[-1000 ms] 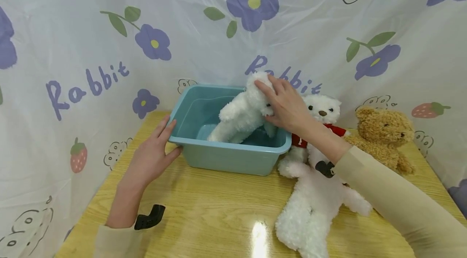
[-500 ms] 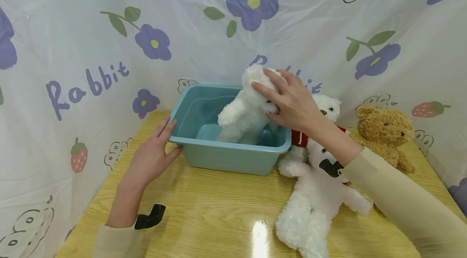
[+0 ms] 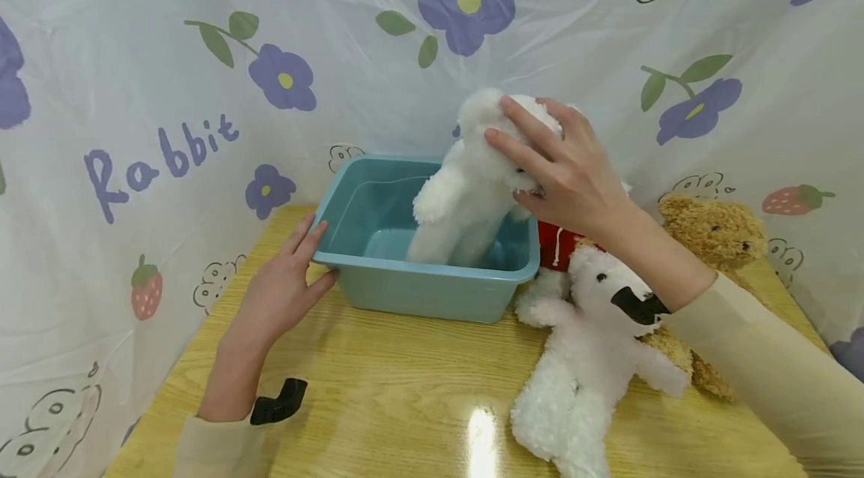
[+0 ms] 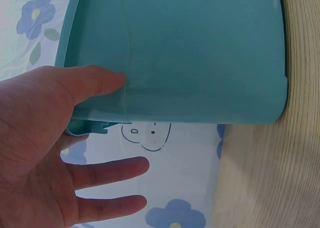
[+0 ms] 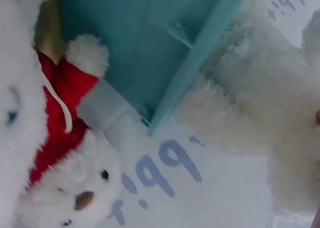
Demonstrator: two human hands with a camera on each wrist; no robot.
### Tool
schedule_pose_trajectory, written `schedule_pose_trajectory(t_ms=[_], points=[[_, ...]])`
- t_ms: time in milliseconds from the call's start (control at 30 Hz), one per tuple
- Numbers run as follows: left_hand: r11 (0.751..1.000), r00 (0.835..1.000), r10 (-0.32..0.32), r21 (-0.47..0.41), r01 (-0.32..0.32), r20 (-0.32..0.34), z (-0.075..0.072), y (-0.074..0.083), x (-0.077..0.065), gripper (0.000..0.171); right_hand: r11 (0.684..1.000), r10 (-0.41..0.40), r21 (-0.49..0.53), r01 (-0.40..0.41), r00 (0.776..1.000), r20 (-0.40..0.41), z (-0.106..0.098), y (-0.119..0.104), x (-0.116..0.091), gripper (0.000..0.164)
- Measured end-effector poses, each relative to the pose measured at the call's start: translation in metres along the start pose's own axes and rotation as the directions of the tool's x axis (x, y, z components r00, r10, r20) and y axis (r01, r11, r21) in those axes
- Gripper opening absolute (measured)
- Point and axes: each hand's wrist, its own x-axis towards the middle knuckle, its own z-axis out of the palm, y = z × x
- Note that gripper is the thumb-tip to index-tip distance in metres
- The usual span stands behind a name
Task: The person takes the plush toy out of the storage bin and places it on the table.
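A light blue plastic basin [image 3: 425, 293] stands on the wooden table. My left hand [image 3: 278, 287] grips its front left corner, the thumb on the outer wall and the fingers up at the rim; two fingers stick out straight in the left wrist view. My right hand [image 3: 574, 174] holds a fluffy white plush bear [image 3: 459, 185] by the head. The bear is upright, its head above the rim and its lower body inside the basin. The hand covers most of its face. In the right wrist view the held bear [image 5: 270, 103] fills the right side, beside the basin rim.
Right of the basin lies another white plush bear [image 3: 574, 380] on its back. Behind it sits a white bear in a red top [image 5: 90, 188], mostly hidden by my arm in the head view. A brown teddy bear [image 3: 709, 230] is farther right. A printed curtain [image 3: 378, 88] hangs behind.
My right hand has moved up and to the right, raising the white plush bear's head and turning its body more upright. The left hand and the basin have stayed put.
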Motion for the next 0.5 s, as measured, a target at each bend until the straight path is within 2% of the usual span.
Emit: schedule_pose_trajectory(t_ms=[100, 267, 500], points=[[1.0, 1.0, -0.003, -0.001, 0.003, 0.003, 0.0, 0.0, 0.0, 0.08, 0.999, 0.048, 0.01, -0.047, 0.993, -0.108, -0.011, 0.006, 0.004, 0.074], [1.0, 1.0, -0.006, -0.003, 0.006, 0.008, -0.001, 0.001, 0.0, 0.08, 0.991, 0.127, 0.0, -0.133, 0.952, -0.279, -0.029, 0.015, 0.006, 0.058], [1.0, 1.0, -0.001, -0.005, 0.001, 0.008, -0.001, 0.001, 0.0, 0.08, 0.985, 0.152, -0.007, -0.171, 0.895, -0.419, -0.049, 0.023, 0.014, 0.046]])
